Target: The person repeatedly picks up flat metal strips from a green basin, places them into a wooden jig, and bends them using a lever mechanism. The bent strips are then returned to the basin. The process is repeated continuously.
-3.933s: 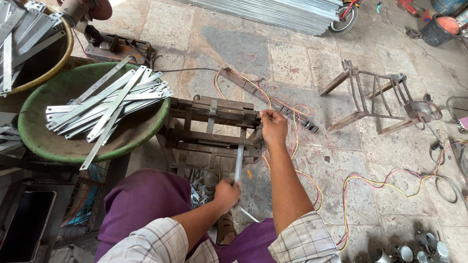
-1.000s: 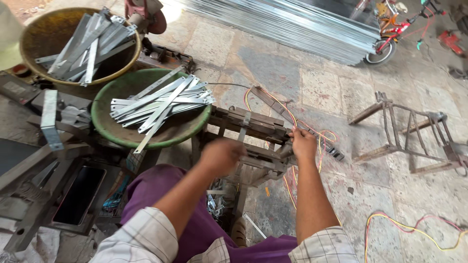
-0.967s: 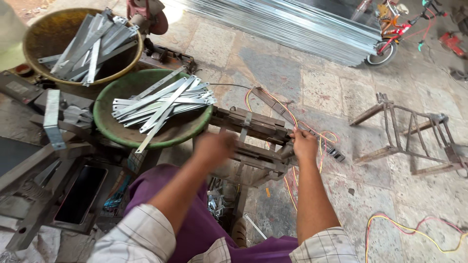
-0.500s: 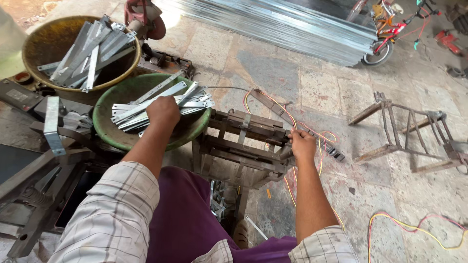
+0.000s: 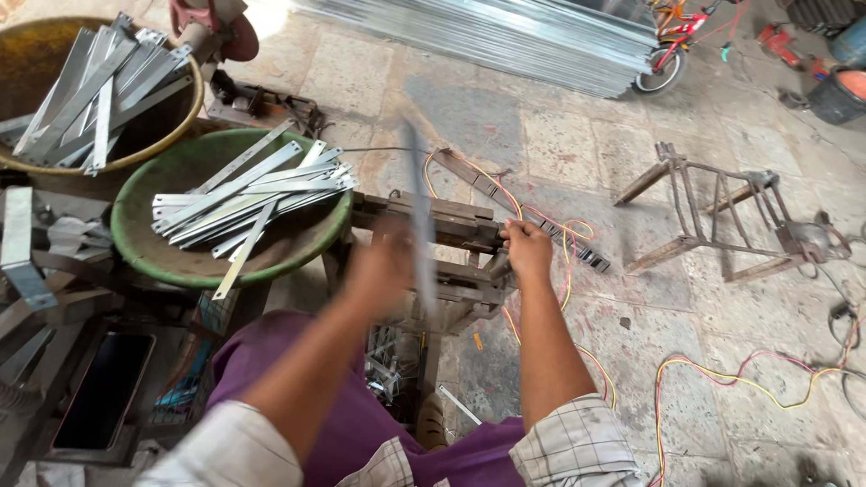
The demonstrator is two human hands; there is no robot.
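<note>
Between left-hand fingers (image 5: 383, 271), upright blurred metal strip (image 5: 420, 225).

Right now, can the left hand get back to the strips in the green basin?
Probably yes: the left hand, blurred and gripping a metal strip, is just right of the green basin, with nothing between. The strip fills its grip, though.

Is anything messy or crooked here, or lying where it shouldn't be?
Yes. The metal strips in the green bowl lie crisscrossed, and one pokes out over the rim. Colourful wires snake loosely across the stone floor. The left hand holds a blurred strip; the right hand rests on the wooden stand.
</note>
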